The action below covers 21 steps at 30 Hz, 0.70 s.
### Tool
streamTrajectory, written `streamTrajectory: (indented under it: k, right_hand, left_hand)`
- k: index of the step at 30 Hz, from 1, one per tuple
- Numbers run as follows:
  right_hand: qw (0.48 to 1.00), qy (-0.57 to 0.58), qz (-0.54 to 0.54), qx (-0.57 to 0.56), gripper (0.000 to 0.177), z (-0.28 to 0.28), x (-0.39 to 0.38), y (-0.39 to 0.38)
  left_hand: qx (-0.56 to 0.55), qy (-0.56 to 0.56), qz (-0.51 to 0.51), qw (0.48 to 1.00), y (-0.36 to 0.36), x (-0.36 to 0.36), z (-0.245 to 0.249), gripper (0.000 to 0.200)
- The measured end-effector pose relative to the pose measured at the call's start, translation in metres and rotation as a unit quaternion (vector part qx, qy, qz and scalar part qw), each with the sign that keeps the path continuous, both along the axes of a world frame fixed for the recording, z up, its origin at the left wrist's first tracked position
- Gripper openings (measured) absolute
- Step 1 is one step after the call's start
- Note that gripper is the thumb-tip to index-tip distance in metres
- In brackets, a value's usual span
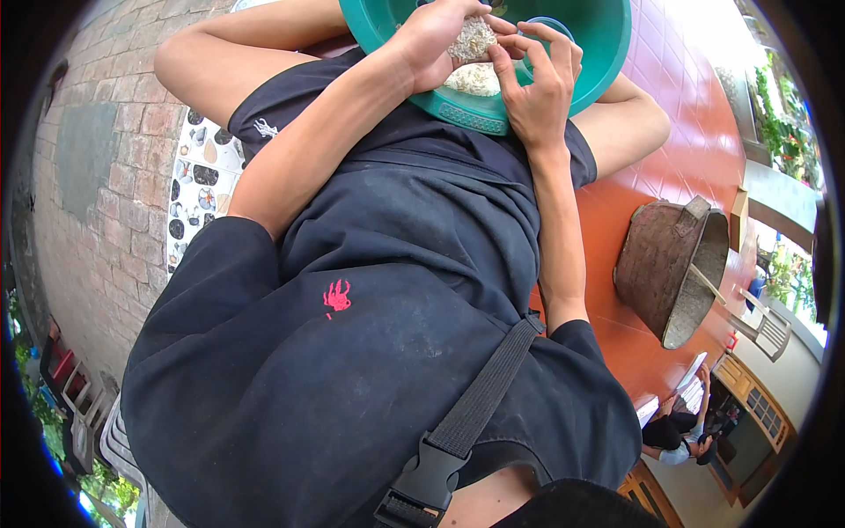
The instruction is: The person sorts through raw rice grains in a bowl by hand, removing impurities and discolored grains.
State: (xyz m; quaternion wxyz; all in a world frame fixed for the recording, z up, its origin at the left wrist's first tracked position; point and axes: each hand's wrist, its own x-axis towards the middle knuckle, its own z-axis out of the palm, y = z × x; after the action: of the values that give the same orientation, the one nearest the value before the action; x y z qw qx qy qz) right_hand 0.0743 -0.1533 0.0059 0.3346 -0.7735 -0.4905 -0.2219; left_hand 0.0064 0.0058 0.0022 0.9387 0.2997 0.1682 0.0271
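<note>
Both hands working a white grainy clump above the near edge of a green basin.
A black strap [488, 374] is crossing the dark shirt [378, 308] closest to the view; beyond it, the left hand [437, 44] is cupping the white grainy clump [473, 40], palm half open, while the right hand [539, 86] is bending its loosely spread fingers, tips meeting the clump's side. A second white mass [475, 79] is lying just below, inside the near rim of the green basin [603, 48]. Both hands are partly blocking the interior; room is opening between the right hand and the right rim. A blue-rimmed round item [563, 28] is sitting partly behind the right fingers. Farther right, a big brown vessel [656, 260] is tilting on red tiles [594, 264], a stick [707, 283] crossing its mouth; beyond, another person [687, 436] is sitting near a chair [768, 333].
</note>
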Motion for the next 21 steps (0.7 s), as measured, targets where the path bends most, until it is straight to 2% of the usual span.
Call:
streamTrajectory:
  k: [6, 12, 16, 18, 21]
  right_hand:
    - [0.999, 0.037, 0.009, 0.021, 0.012, -0.001, 0.003, -0.001]
    - [0.990, 0.112, 0.028, 0.085, 0.010, -0.001, 0.008, -0.003]
    - [0.988, 0.121, 0.037, 0.089, 0.011, -0.001, 0.011, -0.004]
    - [0.974, 0.186, 0.045, 0.118, 0.012, 0.000, 0.012, -0.005]
    - [0.968, 0.213, 0.040, 0.123, 0.013, 0.000, 0.013, -0.005]
  left_hand:
    - [-0.015, -0.037, -0.025, 0.999, 0.002, 0.002, -0.009, 0.034]
    - [-0.040, 0.015, -0.029, 0.999, -0.001, 0.001, 0.004, 0.032]
    - [-0.048, -0.013, -0.048, 0.998, 0.001, 0.000, 0.002, 0.031]
    - [-0.041, 0.001, -0.039, 0.998, -0.001, 0.000, 0.005, 0.031]
    - [-0.035, -0.004, -0.037, 0.999, -0.002, 0.000, 0.008, 0.032]
